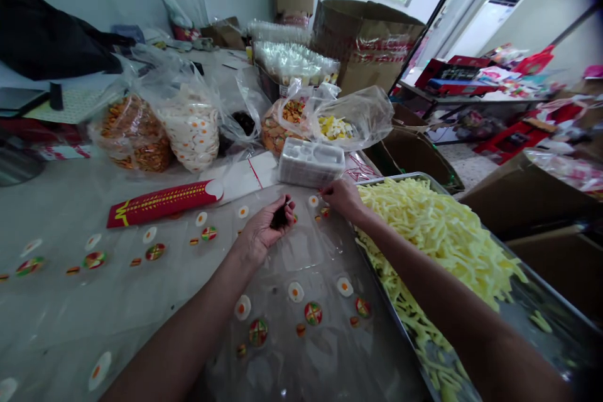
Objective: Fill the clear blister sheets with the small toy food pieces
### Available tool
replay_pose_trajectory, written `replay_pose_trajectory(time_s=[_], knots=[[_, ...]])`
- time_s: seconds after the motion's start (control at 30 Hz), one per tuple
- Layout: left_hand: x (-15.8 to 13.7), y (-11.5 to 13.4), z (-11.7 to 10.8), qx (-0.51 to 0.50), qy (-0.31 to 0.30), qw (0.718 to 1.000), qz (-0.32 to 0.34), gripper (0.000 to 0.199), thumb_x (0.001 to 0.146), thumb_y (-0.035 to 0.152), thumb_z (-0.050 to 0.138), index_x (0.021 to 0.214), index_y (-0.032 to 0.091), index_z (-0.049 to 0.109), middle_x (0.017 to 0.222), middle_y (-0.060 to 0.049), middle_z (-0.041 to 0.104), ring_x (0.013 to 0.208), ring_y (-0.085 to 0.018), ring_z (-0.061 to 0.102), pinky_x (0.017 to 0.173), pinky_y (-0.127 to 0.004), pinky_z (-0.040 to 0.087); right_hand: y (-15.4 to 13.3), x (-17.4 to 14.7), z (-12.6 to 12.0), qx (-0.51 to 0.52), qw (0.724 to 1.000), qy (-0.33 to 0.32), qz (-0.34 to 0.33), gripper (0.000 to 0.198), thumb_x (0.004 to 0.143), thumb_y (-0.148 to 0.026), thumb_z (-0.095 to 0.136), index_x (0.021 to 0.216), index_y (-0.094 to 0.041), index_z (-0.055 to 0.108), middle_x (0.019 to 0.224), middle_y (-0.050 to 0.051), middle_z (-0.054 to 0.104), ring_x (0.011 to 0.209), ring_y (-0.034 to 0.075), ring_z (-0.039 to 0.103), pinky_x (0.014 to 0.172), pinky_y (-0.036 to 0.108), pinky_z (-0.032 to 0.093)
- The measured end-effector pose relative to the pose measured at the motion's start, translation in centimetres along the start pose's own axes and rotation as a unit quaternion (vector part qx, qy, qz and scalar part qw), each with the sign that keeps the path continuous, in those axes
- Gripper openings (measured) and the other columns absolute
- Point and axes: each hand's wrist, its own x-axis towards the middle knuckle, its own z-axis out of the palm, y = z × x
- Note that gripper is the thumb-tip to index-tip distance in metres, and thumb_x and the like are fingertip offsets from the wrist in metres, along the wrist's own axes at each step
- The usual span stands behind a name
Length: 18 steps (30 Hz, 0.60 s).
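My left hand (264, 226) is cupped around several small dark brown pieces (280, 216), whose kind I cannot make out. To its right, my right hand (343, 198) reaches down with fingertips pinched together, close to a miniature fried egg (313, 201); whatever is between the fingertips is hidden. Under both hands lie clear plastic bags (301, 245) in rows. Grouped on them are toy fried eggs (296, 292), round red-and-green pieces (313, 313) and tiny burgers (300, 330).
A metal tray (386, 292) heaped with yellow fry-shaped pieces (438, 232) stands at right. Behind the bags are red fries cartons (160, 202), a white plastic tray stack (311, 162), and filled bags of small pieces (191, 132). Cardboard boxes (367, 44) stand farther back.
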Motion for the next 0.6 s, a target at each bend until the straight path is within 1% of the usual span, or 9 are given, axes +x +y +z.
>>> replay_pose_trajectory(time_s=[0.1, 0.17, 0.23, 0.3, 0.37, 0.4, 0.47, 0.53, 0.6], knots=[[-0.1, 0.0, -0.5, 0.003, -0.01, 1.0, -0.02, 0.014, 0.098, 0.016, 0.056, 0.089, 0.01, 0.066, 0.074, -0.006, 0.063, 0.051, -0.007, 0.057, 0.044, -0.015, 0.05, 0.0, 0.6, 0.9, -0.043, 0.999, -0.028, 0.002, 0.015, 0.078, -0.015, 0.069, 0.085, -0.016, 0.082, 0.08, 0.008, 0.076, 0.076, 0.021, 0.067, 0.066, 0.027, 0.041], [-0.2, -0.2, -0.8, 0.008, -0.02, 1.0, -0.022, 0.017, 0.099, 0.019, 0.055, 0.09, 0.009, 0.066, 0.074, -0.006, 0.063, 0.052, -0.007, 0.057, 0.044, -0.015, 0.05, -0.5, 0.1, 0.8, -0.019, 1.0, -0.02, 0.015, 0.01, 0.077, -0.022, 0.076, 0.083, -0.017, 0.081, 0.078, 0.007, 0.076, 0.075, 0.021, 0.067, 0.065, 0.027, 0.042], [-0.2, -0.4, -0.9, 0.022, -0.022, 0.999, -0.016, 0.019, 0.1, 0.02, 0.054, 0.091, 0.008, 0.066, 0.074, -0.007, 0.064, 0.053, -0.008, 0.058, 0.045, -0.016, 0.051, -1.5, -1.0, 0.3, 0.073, 0.997, -0.014, 0.007, 0.016, 0.08, -0.031, 0.077, 0.086, -0.017, 0.08, 0.076, 0.005, 0.074, 0.071, 0.02, 0.067, 0.062, 0.026, 0.043], [-0.4, -0.7, -0.9, 0.04, -0.016, 0.999, -0.011, 0.019, 0.1, 0.019, 0.054, 0.093, 0.007, 0.066, 0.075, -0.008, 0.065, 0.054, -0.008, 0.059, 0.047, -0.016, 0.052, -3.1, -2.3, -0.2, 0.199, 0.979, -0.029, -0.024, 0.023, 0.088, -0.037, 0.07, 0.098, -0.018, 0.079, 0.074, 0.002, 0.073, 0.064, 0.017, 0.065, 0.058, 0.024, 0.044], [-0.6, -1.1, -0.8, 0.054, -0.01, 0.998, -0.007, 0.018, 0.099, 0.018, 0.054, 0.092, 0.007, 0.066, 0.074, -0.008, 0.065, 0.053, -0.009, 0.06, 0.047, -0.017, 0.052, -4.8, -3.6, -0.4, 0.263, 0.961, -0.037, -0.079, 0.024, 0.092, -0.034, 0.065, 0.107, -0.019, 0.078, 0.076, 0.001, 0.073, 0.063, 0.014, 0.064, 0.059, 0.023, 0.044], [-0.8, -1.3, -0.7, 0.059, -0.006, 0.998, -0.005, 0.019, 0.1, 0.018, 0.053, 0.089, 0.008, 0.065, 0.072, -0.007, 0.065, 0.052, -0.009, 0.059, 0.046, -0.017, 0.052, -5.6, -4.2, -0.4, 0.261, 0.959, -0.031, -0.109, 0.022, 0.091, -0.03, 0.066, 0.106, -0.02, 0.079, 0.077, 0.001, 0.073, 0.064, 0.014, 0.064, 0.06, 0.023, 0.044], [-1.2, -1.6, -0.8, 0.07, 0.002, 0.997, -0.007, 0.021, 0.1, 0.018, 0.052, 0.084, 0.01, 0.063, 0.068, -0.005, 0.063, 0.049, -0.009, 0.057, 0.044, -0.017, 0.05, -6.9, -5.1, -0.1, 0.228, 0.962, -0.011, -0.152, 0.017, 0.088, -0.02, 0.068, 0.098, -0.02, 0.081, 0.079, 0.002, 0.073, 0.067, 0.013, 0.062, 0.063, 0.023, 0.043], [-1.6, -1.9, -1.1, 0.088, 0.011, 0.996, -0.014, 0.022, 0.1, 0.017, 0.052, 0.082, 0.011, 0.063, 0.064, -0.004, 0.061, 0.047, -0.009, 0.056, 0.042, -0.017, 0.048, -7.4, -5.9, 0.3, 0.227, 0.962, -0.018, -0.153, 0.016, 0.084, -0.014, 0.069, 0.092, -0.02, 0.082, 0.077, 0.002, 0.072, 0.066, 0.012, 0.062, 0.063, 0.022, 0.042], [-2.0, -2.1, -1.7, 0.111, 0.002, 0.994, -0.024, 0.018, 0.098, 0.015, 0.054, 0.084, 0.011, 0.064, 0.065, -0.004, 0.062, 0.046, -0.009, 0.056, 0.041, -0.017, 0.047, -7.4, -6.8, 0.8, 0.252, 0.959, -0.039, -0.125, 0.011, 0.079, -0.016, 0.073, 0.087, -0.019, 0.081, 0.071, 0.0, 0.071, 0.062, 0.012, 0.061, 0.059, 0.021, 0.041]])
